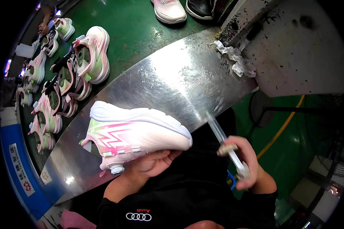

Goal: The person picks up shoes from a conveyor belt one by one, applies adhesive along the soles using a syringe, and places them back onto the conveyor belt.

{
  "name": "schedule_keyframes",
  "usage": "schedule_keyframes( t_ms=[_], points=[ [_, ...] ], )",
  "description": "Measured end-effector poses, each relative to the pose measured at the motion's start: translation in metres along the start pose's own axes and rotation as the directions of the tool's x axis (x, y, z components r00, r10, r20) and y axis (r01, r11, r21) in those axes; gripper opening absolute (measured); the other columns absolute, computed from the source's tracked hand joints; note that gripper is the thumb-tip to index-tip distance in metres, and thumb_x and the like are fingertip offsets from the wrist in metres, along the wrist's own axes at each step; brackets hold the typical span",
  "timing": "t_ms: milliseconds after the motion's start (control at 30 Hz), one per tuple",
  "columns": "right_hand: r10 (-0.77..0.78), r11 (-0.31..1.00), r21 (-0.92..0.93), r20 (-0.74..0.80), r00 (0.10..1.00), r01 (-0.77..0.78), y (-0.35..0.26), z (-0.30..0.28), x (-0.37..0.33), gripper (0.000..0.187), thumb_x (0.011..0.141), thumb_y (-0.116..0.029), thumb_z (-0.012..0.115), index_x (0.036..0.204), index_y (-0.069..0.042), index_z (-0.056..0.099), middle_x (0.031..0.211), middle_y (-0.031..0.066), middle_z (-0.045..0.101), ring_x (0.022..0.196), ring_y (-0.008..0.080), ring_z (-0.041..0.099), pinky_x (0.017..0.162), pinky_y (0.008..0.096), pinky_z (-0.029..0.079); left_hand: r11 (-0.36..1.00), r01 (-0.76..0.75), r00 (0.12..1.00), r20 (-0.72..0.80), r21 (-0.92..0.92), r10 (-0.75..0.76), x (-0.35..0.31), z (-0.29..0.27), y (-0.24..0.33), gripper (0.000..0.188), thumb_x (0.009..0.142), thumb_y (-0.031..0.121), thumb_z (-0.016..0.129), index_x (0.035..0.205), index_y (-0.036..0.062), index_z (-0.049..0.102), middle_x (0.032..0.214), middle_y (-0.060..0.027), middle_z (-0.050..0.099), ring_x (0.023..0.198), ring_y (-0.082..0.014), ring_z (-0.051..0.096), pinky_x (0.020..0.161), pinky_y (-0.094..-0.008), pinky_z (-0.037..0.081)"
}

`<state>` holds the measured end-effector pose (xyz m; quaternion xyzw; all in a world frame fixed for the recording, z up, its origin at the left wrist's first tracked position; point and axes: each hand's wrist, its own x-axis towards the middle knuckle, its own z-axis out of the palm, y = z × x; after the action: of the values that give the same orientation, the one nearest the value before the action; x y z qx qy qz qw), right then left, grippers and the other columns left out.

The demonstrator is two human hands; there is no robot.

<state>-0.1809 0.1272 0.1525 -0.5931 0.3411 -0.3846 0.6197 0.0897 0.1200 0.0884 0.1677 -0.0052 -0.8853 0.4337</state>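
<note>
A pink, white and pale green sneaker (133,133) is turned sole up above the metal ledge, its toe pointing right. My left hand (153,164) is closed around it from below, by the laces and the round white dial; part of the fingers is hidden behind the upper. Off to the right, my right hand (242,164) grips a clear syringe (218,131) with a white plunger. The syringe's tip points up and left toward the metal ledge, apart from the sneaker's toe.
A bare metal ledge (160,72) runs along a green work surface (130,23). Several sneakers, including a pink one (93,55), stand at the left. Crumpled white paper (237,61) lies by a stained grey panel (302,53). A round black disc (260,108) stands below it.
</note>
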Motion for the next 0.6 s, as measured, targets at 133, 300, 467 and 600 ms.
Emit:
schedule_keyframes(
  t_ms=[133,300,467,600],
  points=[
    [-0.201,0.944,0.275,0.043,0.979,0.182,-0.017,0.018,-0.014,0.087,0.064,-0.055,0.074,0.121,0.005,0.047,0.101,0.0145,0.057,0.085,0.0216,0.055,0.075,0.0294,0.040,1.000,-0.022,1.000,-0.007,0.011,0.022,-0.002,0.000,-0.001,0.060,0.081,-0.003,0.061,0.135,0.0081,0.036,0.135,-0.0155,0.043,0.127,-0.0340,0.041,0.107,-0.0386,0.037],
    [-0.231,0.957,0.209,0.116,0.966,0.204,-0.025,0.019,-0.011,0.088,0.058,-0.058,0.076,0.117,0.002,0.051,0.097,0.0125,0.062,0.081,0.0240,0.063,0.067,0.0287,0.044,1.000,-0.029,1.000,0.002,0.008,0.029,-0.003,0.001,0.001,0.063,0.080,-0.003,0.062,0.136,0.0084,0.034,0.135,-0.0152,0.043,0.127,-0.0338,0.040,0.108,-0.0395,0.035],
    [-0.244,0.961,0.166,0.150,0.958,0.219,-0.022,0.019,-0.008,0.088,0.058,-0.059,0.075,0.118,0.001,0.051,0.094,0.0110,0.062,0.079,0.0237,0.063,0.065,0.0293,0.040,1.000,0.016,1.000,0.011,-0.005,-0.015,-0.004,0.000,0.001,0.066,0.081,-0.008,0.058,0.138,0.0165,0.034,0.135,-0.0081,0.044,0.127,-0.0265,0.041,0.108,-0.0437,0.034],
    [-0.232,0.967,0.147,0.175,0.957,0.208,-0.019,0.018,-0.001,0.088,0.058,-0.060,0.075,0.118,-0.001,0.051,0.092,0.0096,0.063,0.078,0.0225,0.063,0.065,0.0293,0.039,1.000,0.005,1.000,0.021,0.008,-0.005,-0.004,-0.001,0.001,0.066,0.081,-0.008,0.058,0.138,0.0161,0.033,0.135,-0.0087,0.043,0.127,-0.0266,0.041,0.108,-0.0434,0.034]
  ],
)
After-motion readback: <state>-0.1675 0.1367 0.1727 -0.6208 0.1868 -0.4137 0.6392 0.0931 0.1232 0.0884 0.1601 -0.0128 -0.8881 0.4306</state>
